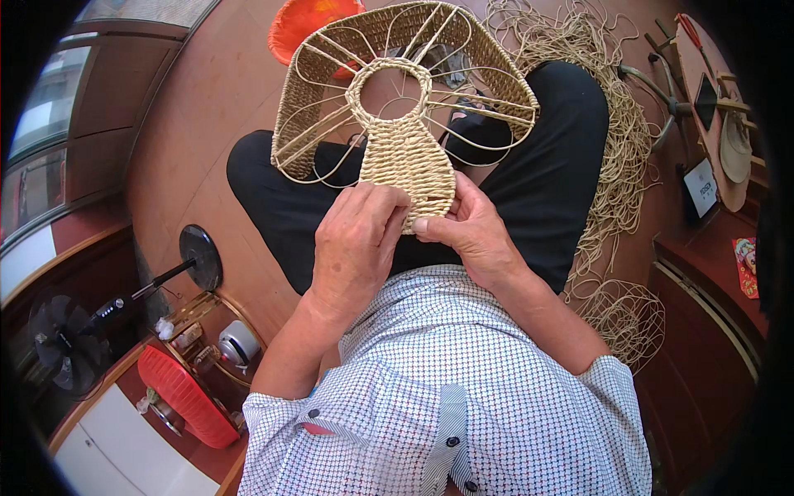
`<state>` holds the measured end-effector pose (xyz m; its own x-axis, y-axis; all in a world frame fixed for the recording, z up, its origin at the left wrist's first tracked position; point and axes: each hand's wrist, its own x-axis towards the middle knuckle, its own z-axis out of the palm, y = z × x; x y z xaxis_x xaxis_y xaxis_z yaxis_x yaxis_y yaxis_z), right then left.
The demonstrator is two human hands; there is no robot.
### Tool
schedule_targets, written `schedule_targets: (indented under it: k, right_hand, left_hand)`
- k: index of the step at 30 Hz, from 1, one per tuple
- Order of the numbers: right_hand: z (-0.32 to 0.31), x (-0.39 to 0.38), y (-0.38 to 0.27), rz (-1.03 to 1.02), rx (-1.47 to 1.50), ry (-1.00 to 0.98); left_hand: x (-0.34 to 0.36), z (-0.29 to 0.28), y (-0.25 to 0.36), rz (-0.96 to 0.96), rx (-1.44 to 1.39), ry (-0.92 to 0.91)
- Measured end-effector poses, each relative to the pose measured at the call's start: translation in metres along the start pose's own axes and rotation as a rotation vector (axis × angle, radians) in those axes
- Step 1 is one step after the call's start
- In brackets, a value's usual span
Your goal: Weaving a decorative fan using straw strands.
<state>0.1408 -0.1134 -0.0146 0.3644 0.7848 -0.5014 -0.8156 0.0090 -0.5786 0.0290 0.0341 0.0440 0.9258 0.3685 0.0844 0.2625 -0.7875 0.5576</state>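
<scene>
A straw-coloured woven basket (405, 157) rests across my lap and knees. Its braided wall curves around the far side, and thin paired spokes and loops run from the wall to a round central ring (351, 91). From that ring a tightly woven tongue-shaped section widens toward me. My left hand (357, 236) is closed at the near left edge of this section, fingers bent over the weave. At the near right edge, my right hand (475, 236) grips the section with the thumb on top and the other fingers partly hidden behind it. A small gap shows in the weave between them.
A large heap of loose straw-coloured cord (624, 157) covers the floor at my right. An orange container (302, 29) stands behind the basket. On the left are a black fan (66, 343) and a red plastic basket (186, 401); chair-like metal legs (666, 107) stand far right.
</scene>
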Motion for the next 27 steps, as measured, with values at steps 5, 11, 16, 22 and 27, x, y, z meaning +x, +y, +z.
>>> schedule_targets:
  k: [5,11,16,22,27]
  right_hand:
    - [-0.002,0.000,0.000,0.010,-0.008,-0.010]
    - [-0.002,0.000,0.002,-0.011,0.019,-0.010]
    - [-0.005,-0.001,0.001,-0.009,-0.015,-0.028]
    - [-0.012,-0.003,-0.006,0.009,0.153,-0.114]
    - [-0.014,0.002,0.003,0.027,0.148,-0.079]
  left_hand:
    - [0.002,-0.003,0.003,0.030,0.064,-0.049]
    - [0.000,-0.006,0.006,0.114,0.188,-0.115]
    - [0.002,-0.009,0.006,0.139,0.191,-0.150]
    - [0.013,-0.006,0.004,0.130,0.079,-0.098]
    - [0.016,0.001,0.007,0.076,-0.032,-0.017]
